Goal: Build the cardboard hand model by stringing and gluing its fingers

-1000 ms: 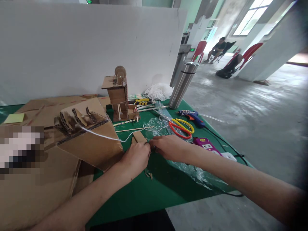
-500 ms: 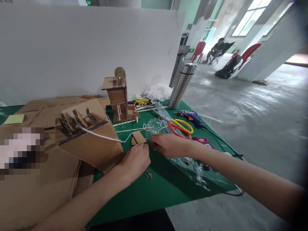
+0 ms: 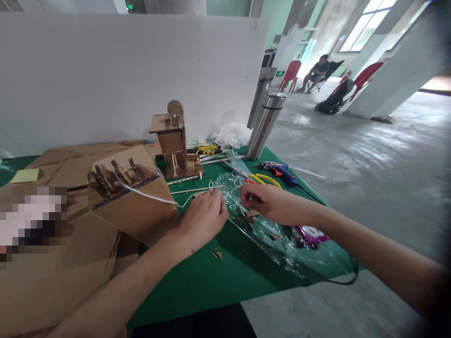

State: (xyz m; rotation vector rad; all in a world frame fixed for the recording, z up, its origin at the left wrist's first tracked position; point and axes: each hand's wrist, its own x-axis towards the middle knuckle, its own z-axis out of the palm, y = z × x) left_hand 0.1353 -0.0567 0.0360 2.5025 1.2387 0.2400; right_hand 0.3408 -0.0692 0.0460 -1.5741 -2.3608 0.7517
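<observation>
The right hand (image 3: pixel 269 203) covers most of the scissors (image 3: pixel 263 179) — only their yellow and red handle loops show behind it. Its forearm hides part of the purple power strip (image 3: pixel 312 234) beside those scissors. A pixelated block (image 3: pixel 31 220) masks the cardboard left of the left hand (image 3: pixel 204 220), whose fingertips are turned away — what they pinch cannot be told. The seated person (image 3: pixel 319 70) far behind the steel flask (image 3: pixel 265 126) is too small to make out.

On the green table (image 3: pixel 225 277) there are two bare hands, the left hand (image 3: pixel 204 218) and the right hand (image 3: pixel 269 203). There is one tall steel flask (image 3: pixel 265 126), one blue glue gun (image 3: pixel 278 168), one brown cardboard tower model (image 3: pixel 174 140), one yellow sticky note (image 3: pixel 24 175) and two red plastic chairs (image 3: pixel 366 74).
</observation>
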